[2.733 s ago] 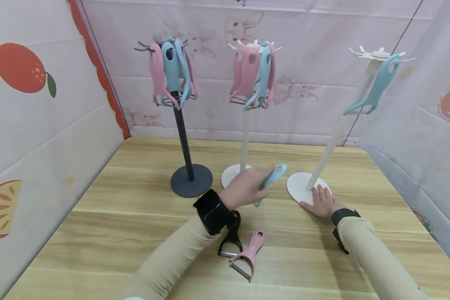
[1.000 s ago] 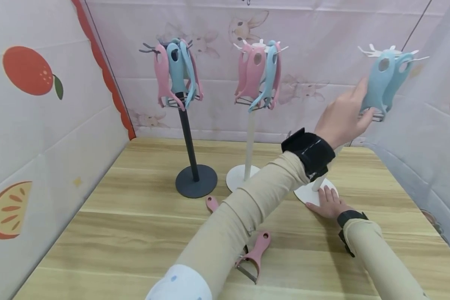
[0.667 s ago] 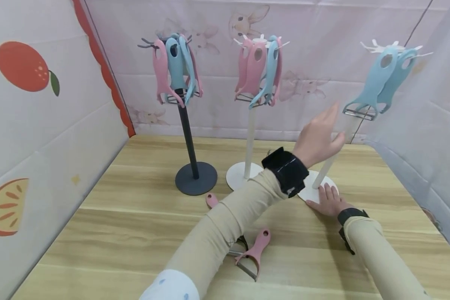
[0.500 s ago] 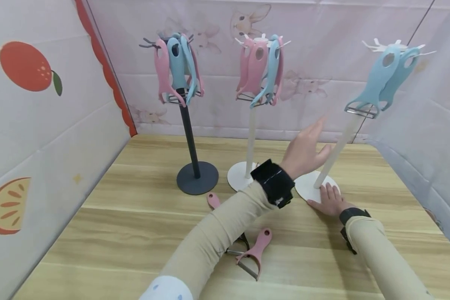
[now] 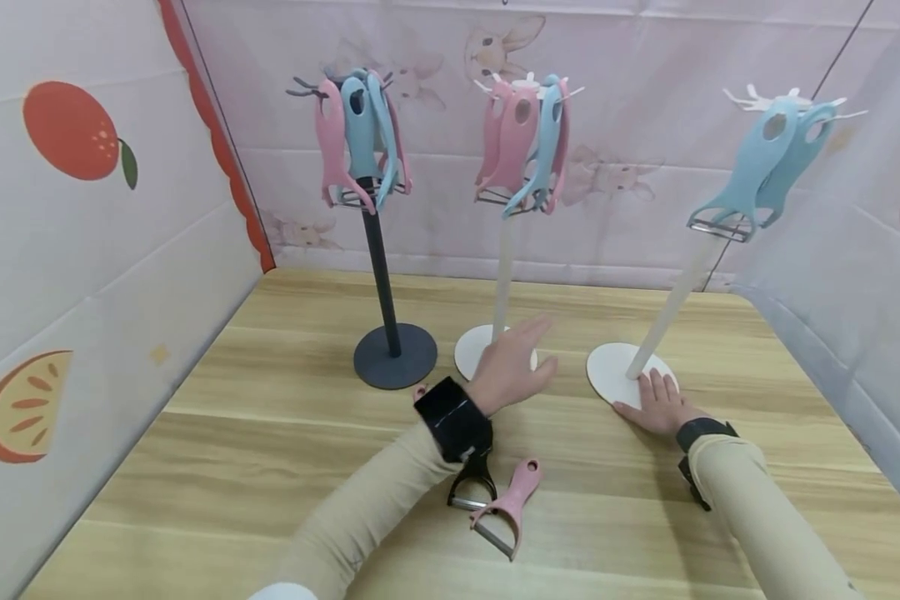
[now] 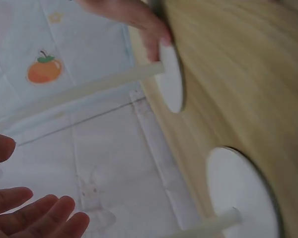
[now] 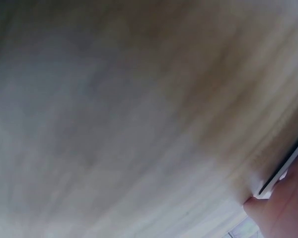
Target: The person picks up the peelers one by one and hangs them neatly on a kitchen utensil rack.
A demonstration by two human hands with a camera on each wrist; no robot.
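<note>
My left hand (image 5: pixel 516 363) hovers open and empty low over the wooden table (image 5: pixel 270 433), just in front of the middle white stand's base (image 5: pixel 471 350). Its straight fingers (image 6: pixel 37 218) show in the left wrist view. My right hand (image 5: pixel 649 398) lies flat on the round base (image 5: pixel 609 371) of the right white stand, whose top hooks carry two blue peelers (image 5: pixel 757 171). That base (image 6: pixel 171 74) shows again in the left wrist view, under my right fingers (image 6: pixel 139 20). A pink peeler (image 5: pixel 507 510) and a black peeler (image 5: pixel 471 488) lie by my left forearm.
A black stand (image 5: pixel 378 250) and the middle white stand (image 5: pixel 504 250) each carry several pink and blue peelers. Another pink handle tip (image 5: pixel 420 390) peeks out beside my left wrist strap. Cloth walls close in the left, back and right. The right wrist view is a blur of table.
My left hand carried a blue peeler up to the right stand, hung it beside the other one, let go and came back down to the table. My right hand stayed on the base.
</note>
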